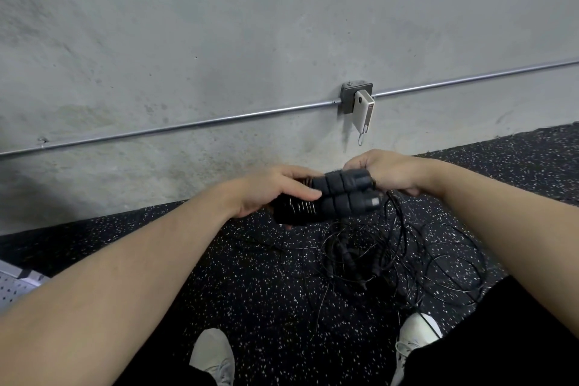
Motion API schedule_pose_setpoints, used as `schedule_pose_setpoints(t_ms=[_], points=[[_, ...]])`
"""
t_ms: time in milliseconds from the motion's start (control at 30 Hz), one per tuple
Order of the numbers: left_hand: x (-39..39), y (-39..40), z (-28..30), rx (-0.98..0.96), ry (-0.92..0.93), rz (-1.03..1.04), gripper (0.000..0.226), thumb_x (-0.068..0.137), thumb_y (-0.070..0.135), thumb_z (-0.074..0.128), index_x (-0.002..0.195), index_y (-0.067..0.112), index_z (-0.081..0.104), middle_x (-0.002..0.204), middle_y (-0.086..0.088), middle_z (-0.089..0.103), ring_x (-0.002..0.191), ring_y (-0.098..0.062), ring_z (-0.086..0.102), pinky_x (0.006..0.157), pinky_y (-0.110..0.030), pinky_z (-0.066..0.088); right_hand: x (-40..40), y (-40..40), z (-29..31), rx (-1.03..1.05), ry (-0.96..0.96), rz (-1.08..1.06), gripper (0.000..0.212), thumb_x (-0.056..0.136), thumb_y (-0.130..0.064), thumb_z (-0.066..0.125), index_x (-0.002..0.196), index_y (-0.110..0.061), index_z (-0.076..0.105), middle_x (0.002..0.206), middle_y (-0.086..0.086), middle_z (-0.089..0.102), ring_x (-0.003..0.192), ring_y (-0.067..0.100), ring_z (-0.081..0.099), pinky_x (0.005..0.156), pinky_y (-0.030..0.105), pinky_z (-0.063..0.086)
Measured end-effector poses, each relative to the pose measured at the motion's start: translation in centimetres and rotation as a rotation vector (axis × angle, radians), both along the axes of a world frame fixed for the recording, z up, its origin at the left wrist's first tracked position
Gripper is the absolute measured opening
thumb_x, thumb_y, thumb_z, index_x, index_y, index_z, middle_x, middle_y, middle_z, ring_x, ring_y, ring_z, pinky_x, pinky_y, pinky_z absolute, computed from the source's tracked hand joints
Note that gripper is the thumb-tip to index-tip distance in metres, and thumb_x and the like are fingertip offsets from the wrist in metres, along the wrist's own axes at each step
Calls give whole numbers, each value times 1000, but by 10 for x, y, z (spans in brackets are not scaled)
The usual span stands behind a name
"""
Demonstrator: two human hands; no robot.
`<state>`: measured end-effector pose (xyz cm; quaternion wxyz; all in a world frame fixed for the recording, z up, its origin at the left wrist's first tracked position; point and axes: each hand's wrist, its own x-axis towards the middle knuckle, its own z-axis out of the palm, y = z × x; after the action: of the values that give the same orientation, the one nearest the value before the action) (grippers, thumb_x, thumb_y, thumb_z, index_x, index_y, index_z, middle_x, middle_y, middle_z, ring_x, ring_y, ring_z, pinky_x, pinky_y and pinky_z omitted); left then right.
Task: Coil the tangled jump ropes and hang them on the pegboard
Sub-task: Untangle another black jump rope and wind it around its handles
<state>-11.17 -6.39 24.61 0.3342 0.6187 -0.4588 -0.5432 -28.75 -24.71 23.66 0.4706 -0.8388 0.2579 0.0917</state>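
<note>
- Wall (pixel 219 25): bare grey concrete fills the upper half of the view. A metal pipe (pixel 188 126) slants across it into a small junction box (pixel 348 97), where a pale flat device (pixel 363 113) hangs. No pegboard appears on this stretch, so you will probably have to turn elsewhere to hang the ropes.
- Floor (pixel 250 276): black rubber flecked with white. The thin dark cords are hard to trace against it, so follow each one by feel as well as by eye.
- Perforated metal panel (pixel 15 288): only a corner shows at the left edge; whether it is the pegboard cannot be told.
- Jump ropes (pixel 391 260): a loose tangle of thin black cord lies on the floor between your shoes (pixel 213 354), directly below your hands, with strands rising to them.
- Handles (pixel 341 194): two black padded handles are held side by side above the floor. Keep the pair aligned and draw cord up in even loops, easing crossings apart rather than pulling them tight.
- Left hand (pixel 275 189): it grasps the ribbed ends of the handles, fingers laid over the top.
- Right hand (pixel 385 172): it is closed around the cord ends of the handles.
</note>
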Motion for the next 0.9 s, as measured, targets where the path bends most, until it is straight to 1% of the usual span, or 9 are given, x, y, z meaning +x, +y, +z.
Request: schedule_pose_setpoints(t_ms=[67, 133, 233, 333, 433, 533, 700, 800, 900], points=[[-2, -2, -3, -3, -130, -85, 48, 76, 34, 77, 124, 38, 72, 120, -6, 73, 110, -36, 69, 95, -57, 56, 1, 3, -1, 43, 20, 28, 8, 90, -26, 72, 87, -21, 78, 70, 1, 64, 60, 12, 48, 55, 26, 36], [-5, -3, -4, -11, -258, -148, 50, 75, 41, 77, 123, 50, 69, 128, 8, 70, 120, -22, 65, 108, -53, 49, 3, 6, -1, 29, 29, 38, 12, 90, -27, 73, 90, -16, 78, 61, -3, 55, 54, 7, 44, 51, 21, 34], [-6, -5, -6, -60, -491, -247, 53, 68, 64, 74, 120, 65, 61, 135, 27, 59, 131, -2, 51, 120, -42, 34, 7, 10, 0, -12, 23, 30, 7, 88, -28, 75, 86, -22, 79, 54, -8, 53, 50, 4, 43, 50, 19, 34], [-8, -5, -4, -89, -563, -287, 50, 75, 59, 76, 119, 68, 54, 132, 26, 58, 128, -3, 51, 118, -39, 35, 10, 10, 0, 15, -11, 8, 5, 86, -26, 77, 86, -23, 80, 57, -3, 52, 51, 8, 42, 50, 20, 34], [-11, -5, -3, -68, -547, -245, 62, 86, 36, 81, 129, 43, 37, 135, 12, 57, 132, -16, 49, 116, -37, 33, 10, 11, 5, 21, -10, 9, 16, 86, -28, 76, 94, -15, 79, 52, -8, 44, 49, 7, 39, 51, 19, 35], [-11, -6, -7, 8, -541, -197, 71, 85, 35, 82, 131, 35, 28, 136, 8, 58, 124, -20, 56, 107, -32, 42, 11, 12, 7, 84, -9, 47, 24, 91, -21, 70, 95, 2, 73, 51, -7, 44, 49, 9, 36, 52, 21, 33], [-18, -9, -12, 30, -597, -137, 66, 86, 39, 79, 143, 30, 49, 127, 7, 65, 101, -11, 68, 86, -29, 58, 15, 17, 3, 63, -14, 84, 14, 93, -15, 69, 83, -10, 77, 55, -1, 55, 48, 10, 42, 50, 20, 37], [-18, -12, -11, 32, -672, -86, 53, 86, 46, 77, 133, 28, 64, 108, 6, 73, 88, -13, 71, 65, -25, 58, 18, 19, 4, 50, -16, 54, 9, 93, -14, 70, 95, -12, 78, 57, -2, 64, 45, 6, 50, 46, 17, 39], [-17, -13, -13, 19, -710, -39, 37, 87, 49, 75, 118, 29, 73, 97, 4, 75, 85, -14, 71, 77, -36, 61, 20, 20, 2, 30, -46, -48, 12, 89, -17, 74, 100, -13, 78, 61, 0, 67, 47, 8, 55, 43, 17, 40]])
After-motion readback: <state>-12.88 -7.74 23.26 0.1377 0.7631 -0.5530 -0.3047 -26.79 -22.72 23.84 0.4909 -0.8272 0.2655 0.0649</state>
